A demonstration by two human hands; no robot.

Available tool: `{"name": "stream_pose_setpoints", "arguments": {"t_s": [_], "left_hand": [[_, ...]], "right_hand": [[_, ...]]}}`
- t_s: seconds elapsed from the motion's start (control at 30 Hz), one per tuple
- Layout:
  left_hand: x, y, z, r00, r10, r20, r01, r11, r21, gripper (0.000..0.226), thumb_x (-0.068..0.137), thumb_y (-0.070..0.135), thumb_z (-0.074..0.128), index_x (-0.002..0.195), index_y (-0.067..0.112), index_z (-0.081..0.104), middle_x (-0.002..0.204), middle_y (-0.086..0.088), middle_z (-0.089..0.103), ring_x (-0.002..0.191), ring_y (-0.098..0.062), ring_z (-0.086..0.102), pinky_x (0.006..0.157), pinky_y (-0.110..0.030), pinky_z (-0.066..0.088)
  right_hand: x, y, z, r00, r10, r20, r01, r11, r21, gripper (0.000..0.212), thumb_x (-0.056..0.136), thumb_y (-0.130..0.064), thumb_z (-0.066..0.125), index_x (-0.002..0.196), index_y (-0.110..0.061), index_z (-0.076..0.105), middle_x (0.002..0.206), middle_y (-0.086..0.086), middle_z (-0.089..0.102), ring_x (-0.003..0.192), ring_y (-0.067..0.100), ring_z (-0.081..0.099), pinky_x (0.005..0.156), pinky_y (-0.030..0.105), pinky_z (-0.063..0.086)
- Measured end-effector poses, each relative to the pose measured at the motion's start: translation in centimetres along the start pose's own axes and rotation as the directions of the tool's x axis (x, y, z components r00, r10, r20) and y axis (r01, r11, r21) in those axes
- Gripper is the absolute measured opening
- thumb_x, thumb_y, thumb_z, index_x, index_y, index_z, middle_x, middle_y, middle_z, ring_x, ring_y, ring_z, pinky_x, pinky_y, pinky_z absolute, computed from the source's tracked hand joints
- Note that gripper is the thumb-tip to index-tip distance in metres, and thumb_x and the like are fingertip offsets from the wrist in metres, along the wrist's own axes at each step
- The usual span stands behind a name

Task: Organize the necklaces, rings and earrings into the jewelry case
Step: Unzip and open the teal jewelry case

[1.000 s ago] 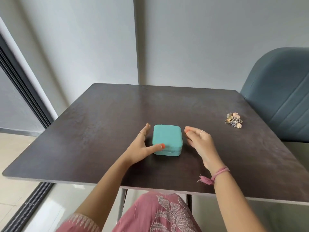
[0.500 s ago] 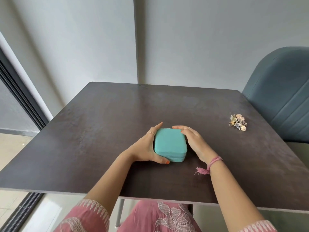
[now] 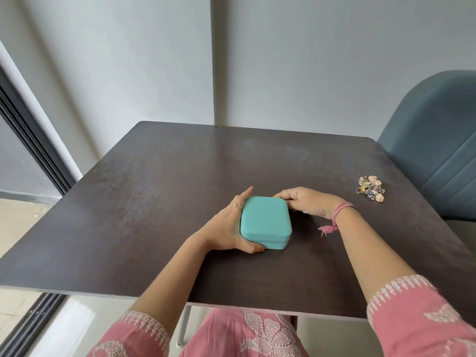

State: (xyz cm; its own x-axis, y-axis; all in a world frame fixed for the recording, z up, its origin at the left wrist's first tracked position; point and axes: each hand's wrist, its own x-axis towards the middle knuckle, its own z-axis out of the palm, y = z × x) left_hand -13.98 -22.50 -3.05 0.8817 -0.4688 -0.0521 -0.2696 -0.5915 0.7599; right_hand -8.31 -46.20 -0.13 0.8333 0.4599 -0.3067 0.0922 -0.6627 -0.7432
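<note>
A closed teal jewelry case point(image 3: 265, 220) lies flat near the middle of the dark table point(image 3: 154, 202). My left hand point(image 3: 229, 228) grips its left side, thumb curled round the near left corner and fingers along the far left edge. My right hand point(image 3: 306, 202) holds the far right corner, fingertips curled at the back edge. A small heap of jewelry point(image 3: 371, 188), with rings and shell-like earrings, sits apart at the table's right side.
A blue-grey upholstered chair point(image 3: 432, 140) stands at the table's right edge. Grey walls close in behind the table. A dark window frame point(image 3: 33, 145) runs along the left. My pink-clad lap is below the near edge.
Both hands closed in from either side and took hold of the case. The right hand then slid toward the case's far right corner.
</note>
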Motion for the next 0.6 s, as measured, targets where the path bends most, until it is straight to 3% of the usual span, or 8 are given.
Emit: {"name": "stream_pose_setpoints", "arguments": {"t_s": [0.1,0.2,0.3,0.37,0.43,0.6], "left_hand": [[0.0,0.0,0.0,1.000,-0.001,0.000,0.001,1.000,0.003,0.132,0.058,0.037,0.088,0.149,0.037,-0.007,0.136,0.020,0.029,0.126,-0.003,0.037,0.110,-0.027,0.032],[0.0,-0.1,-0.1,1.000,-0.002,0.001,0.002,1.000,0.007,0.131,0.058,0.038,0.088,0.149,0.038,-0.006,0.136,0.020,0.030,0.126,-0.003,0.037,0.111,-0.028,0.032],[0.0,-0.1,-0.1,1.000,-0.005,-0.002,0.005,1.000,0.010,0.129,0.058,0.039,0.088,0.148,0.039,-0.005,0.136,0.020,0.031,0.126,-0.003,0.037,0.111,-0.029,0.032],[-0.1,0.0,-0.1,1.000,-0.005,-0.006,0.005,1.000,0.016,0.129,0.057,0.040,0.087,0.148,0.040,-0.004,0.136,0.021,0.030,0.127,-0.004,0.037,0.112,-0.031,0.032],[-0.1,0.0,-0.1,1.000,-0.005,-0.012,0.005,1.000,0.022,0.128,0.057,0.040,0.087,0.147,0.041,-0.004,0.136,0.022,0.030,0.127,-0.005,0.037,0.111,-0.031,0.033],[-0.1,0.0,-0.1,1.000,-0.005,-0.015,0.005,1.000,0.026,0.127,0.058,0.039,0.087,0.148,0.039,-0.002,0.136,0.021,0.031,0.127,-0.005,0.037,0.111,-0.030,0.032]], "right_hand": [[0.2,-0.4,-0.3,1.000,0.020,0.008,-0.019,0.997,-0.072,0.021,0.100,-0.029,0.049,0.110,-0.039,0.064,0.112,0.005,0.069,0.089,0.013,0.050,0.090,0.038,0.046],[0.4,-0.8,-0.3,0.999,0.043,0.018,-0.038,0.978,-0.207,0.023,0.103,-0.029,0.041,0.119,-0.028,0.058,0.095,-0.006,0.063,0.071,0.005,0.045,0.065,0.015,0.039],[0.4,-0.7,-0.2,1.000,0.023,0.002,-0.022,0.958,-0.285,0.024,0.104,-0.025,0.037,0.120,-0.025,0.054,0.098,-0.020,0.054,0.075,-0.006,0.047,0.063,0.004,0.036],[0.3,-0.5,-0.1,1.000,-0.002,-0.008,0.000,0.958,-0.288,0.023,0.104,-0.025,0.037,0.119,-0.024,0.054,0.107,-0.016,0.058,0.088,-0.005,0.051,0.073,0.008,0.036],[0.4,-0.1,0.0,0.999,-0.027,-0.029,0.017,0.960,-0.280,0.023,0.104,-0.024,0.037,0.117,-0.025,0.055,0.114,-0.009,0.060,0.102,0.007,0.055,0.086,0.021,0.040],[0.4,1.0,0.7,0.992,-0.082,-0.096,0.055,0.966,-0.251,0.020,0.103,-0.020,0.037,0.112,-0.027,0.054,0.113,-0.005,0.062,0.107,0.015,0.056,0.094,0.032,0.044]]}}
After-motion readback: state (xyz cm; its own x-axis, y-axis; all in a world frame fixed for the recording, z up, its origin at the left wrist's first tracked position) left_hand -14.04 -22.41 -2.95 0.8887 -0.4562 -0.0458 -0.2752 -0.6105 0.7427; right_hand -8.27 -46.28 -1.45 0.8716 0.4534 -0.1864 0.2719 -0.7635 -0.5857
